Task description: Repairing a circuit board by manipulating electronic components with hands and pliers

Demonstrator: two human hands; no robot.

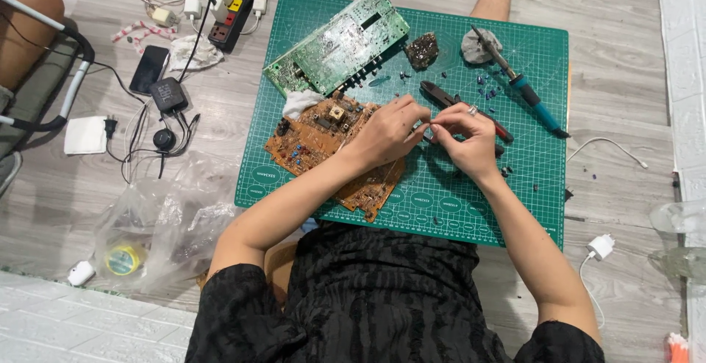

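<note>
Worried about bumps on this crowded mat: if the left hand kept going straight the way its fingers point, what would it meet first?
The left hand points right, fingertips almost meeting the right hand. It would likely meet those fingers first, possibly whatever small thing is pinched between them; depth is unclear.

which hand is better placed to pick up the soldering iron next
Probably the right hand. The soldering iron lies on the green mat's right side, just beyond it. The left hand sits over the brown circuit board, farther away. Both hands pinch something small.
</note>
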